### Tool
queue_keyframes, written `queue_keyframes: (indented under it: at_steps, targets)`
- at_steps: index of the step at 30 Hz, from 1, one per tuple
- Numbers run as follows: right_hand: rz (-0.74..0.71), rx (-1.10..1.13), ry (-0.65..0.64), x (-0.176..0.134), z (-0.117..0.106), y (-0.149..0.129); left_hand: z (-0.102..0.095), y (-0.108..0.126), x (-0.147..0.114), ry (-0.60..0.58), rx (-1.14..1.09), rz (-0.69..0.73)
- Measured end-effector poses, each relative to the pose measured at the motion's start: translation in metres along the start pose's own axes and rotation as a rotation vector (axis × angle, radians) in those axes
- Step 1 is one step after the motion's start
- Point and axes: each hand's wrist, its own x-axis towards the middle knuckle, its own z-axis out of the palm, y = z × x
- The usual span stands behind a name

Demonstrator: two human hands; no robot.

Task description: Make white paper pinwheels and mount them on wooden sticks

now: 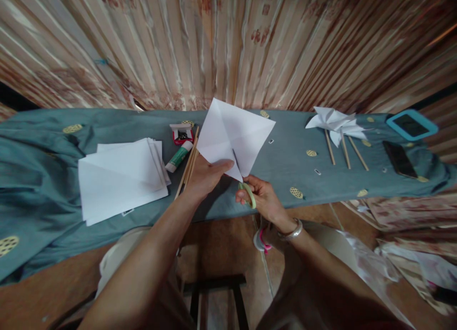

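A square white sheet of paper (246, 130) with diagonal creases is held up over the table. My left hand (210, 175) grips its lower left edge, thumb on top. In my right hand (262, 194) is a pair of scissors (252, 196) with light green handles, fingers through the loops. One dark blade lies across the paper, which is slit from its near corner toward the middle. Beside my left hand lie several thin wooden sticks (187, 170), a green and white glue stick (179, 157) and a small open red box (182, 134) with dark contents.
A stack of white paper (121, 182) lies on the left of the blue-green cloth (228, 208). White paper pinwheels (335, 123) on sticks rest at the right, near a dark phone (399, 159) and a blue-framed tablet (412, 125). A pleated curtain (228, 49) hangs behind.
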Motion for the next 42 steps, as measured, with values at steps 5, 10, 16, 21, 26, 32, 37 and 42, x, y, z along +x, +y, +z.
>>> queue_keyframes:
  at_steps: [5, 10, 16, 21, 26, 32, 37, 42]
  targets:
    - [-0.011, -0.062, -0.001, -0.0004, -0.0017, -0.0005, -0.0003, 0.0015, -0.0016, -0.021, 0.034, -0.005]
    - [-0.013, -0.079, -0.002, -0.0007, -0.0023, -0.0029, 0.0002, 0.0036, -0.0025, -0.026, 0.023, -0.015]
    - [0.014, -0.077, 0.005, -0.0012, -0.0029, -0.0049, 0.0005, 0.0050, -0.0022, -0.026, 0.068, -0.005]
    - [0.025, -0.051, 0.007, -0.0003, -0.0037, -0.0026, 0.0008, 0.0061, -0.0024, -0.040, 0.072, -0.013]
    - [0.040, -0.032, 0.019, -0.0002, -0.0035, -0.0025, -0.0006, 0.0033, -0.0018, -0.040, 0.086, 0.010]
    - [0.021, -0.066, 0.012, -0.0009, -0.0036, -0.0033, -0.0007, 0.0007, -0.0001, -0.024, 0.081, 0.028]
    - [0.029, -0.051, 0.023, -0.0010, -0.0033, -0.0039, -0.0007, 0.0032, -0.0015, -0.037, 0.093, 0.038]
    - [0.032, -0.051, 0.038, -0.0015, -0.0025, -0.0062, -0.0009, 0.0045, -0.0025, -0.035, 0.102, 0.030]
